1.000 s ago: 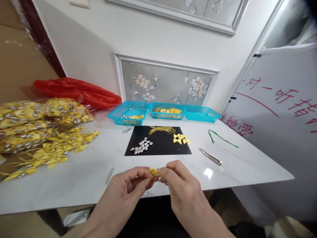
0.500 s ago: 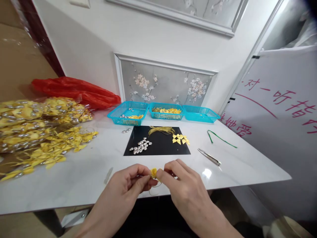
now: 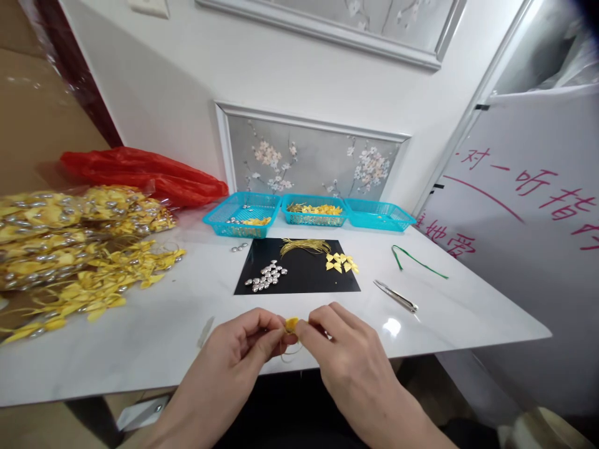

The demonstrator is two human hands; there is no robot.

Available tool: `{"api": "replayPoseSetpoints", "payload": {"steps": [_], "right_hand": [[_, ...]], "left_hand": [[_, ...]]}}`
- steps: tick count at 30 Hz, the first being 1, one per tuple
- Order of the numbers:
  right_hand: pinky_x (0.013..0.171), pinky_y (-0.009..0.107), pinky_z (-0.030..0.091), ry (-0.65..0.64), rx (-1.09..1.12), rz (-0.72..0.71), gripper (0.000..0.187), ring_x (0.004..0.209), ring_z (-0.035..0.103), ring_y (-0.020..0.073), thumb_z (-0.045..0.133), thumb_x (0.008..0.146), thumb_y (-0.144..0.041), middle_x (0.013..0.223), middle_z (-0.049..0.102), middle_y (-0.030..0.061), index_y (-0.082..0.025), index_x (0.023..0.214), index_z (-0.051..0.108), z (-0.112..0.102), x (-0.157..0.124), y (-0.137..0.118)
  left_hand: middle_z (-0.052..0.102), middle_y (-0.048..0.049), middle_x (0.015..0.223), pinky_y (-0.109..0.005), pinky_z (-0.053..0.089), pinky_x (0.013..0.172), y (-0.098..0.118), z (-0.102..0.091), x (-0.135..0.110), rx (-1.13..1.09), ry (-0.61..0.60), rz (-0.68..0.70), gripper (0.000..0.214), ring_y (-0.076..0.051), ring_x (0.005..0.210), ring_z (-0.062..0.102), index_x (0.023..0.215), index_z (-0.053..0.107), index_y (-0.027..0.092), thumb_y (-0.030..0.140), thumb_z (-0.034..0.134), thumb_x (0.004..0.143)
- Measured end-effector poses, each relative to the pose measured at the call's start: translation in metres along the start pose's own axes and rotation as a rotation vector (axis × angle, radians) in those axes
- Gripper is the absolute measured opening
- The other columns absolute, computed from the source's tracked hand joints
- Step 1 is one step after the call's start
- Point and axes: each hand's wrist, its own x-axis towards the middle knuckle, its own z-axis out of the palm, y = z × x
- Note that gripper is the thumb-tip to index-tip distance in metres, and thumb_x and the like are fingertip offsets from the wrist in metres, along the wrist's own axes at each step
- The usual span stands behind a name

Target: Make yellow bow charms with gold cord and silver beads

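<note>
Near the table's front edge, my left hand pinches a small yellow ribbon piece between thumb and fingers. My right hand grips the same piece from the other side, its fingertips almost touching the left ones. A thin gold cord loops down below the fingers. Part of the yellow piece is hidden by my fingertips. Beyond my hands lies a black mat bearing silver beads, a bundle of gold cords and yellow ribbon pieces.
Blue baskets stand along the wall: left, middle and right. Thread snips and a green cord lie at right. Finished-looking yellow beaded strands and a red bag fill the left side.
My fingers have shifted slightly around the yellow ribbon piece, and less of the cord loop shows beneath them. The things on the table have stayed in place.
</note>
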Motion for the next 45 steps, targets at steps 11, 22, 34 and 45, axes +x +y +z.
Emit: {"api": "replayPoseSetpoints", "payload": {"steps": [11,22,34,45], "right_hand": [[0.06,0.026,0.051,0.147,0.295,0.165,0.018,0.065,0.061,0.0166,0.047,0.096,-0.01,0.076,0.064,0.003,-0.018,0.09,0.062,0.015,0.0,-0.008],[0.054,0.02,0.052,0.177,0.425,0.298,0.024,0.057,0.067,0.0145,0.042,0.095,-0.01,0.068,0.069,0.0022,-0.018,0.093,0.064,0.021,0.003,-0.015],[0.061,0.023,0.06,0.344,1.028,0.595,0.017,0.092,0.072,0.0195,0.06,0.093,-0.03,0.104,0.067,0.0075,-0.019,0.08,0.06,0.012,0.007,0.002],[0.072,0.026,0.062,0.609,1.293,0.698,0.021,0.048,0.048,0.0007,0.066,0.094,-0.036,0.077,0.066,-0.0053,-0.019,0.084,0.059,-0.003,0.014,0.034]], "left_hand": [[0.074,-0.0016,0.083,-0.03,0.054,0.078,-0.001,0.005,0.003,0.085,0.033,0.109,0.019,-0.023,0.084,0.068,0.08,0.073,0.024,0.037,0.062,0.088],[0.078,-0.0057,0.102,-0.028,0.056,0.08,-0.019,0.012,0.002,0.407,0.32,0.459,0.02,-0.022,0.092,0.073,0.087,0.076,0.025,0.021,0.056,0.087],[0.072,-0.0024,0.078,-0.028,0.053,0.07,-0.005,0.004,0.0,0.155,0.148,0.11,0.024,-0.02,0.077,0.067,0.081,0.07,0.02,0.038,0.057,0.09],[0.069,-0.0019,0.08,-0.027,0.048,0.076,0.002,0.009,-0.003,-0.114,0.166,-0.039,0.017,-0.018,0.08,0.062,0.066,0.071,0.021,0.034,0.073,0.077]]}}
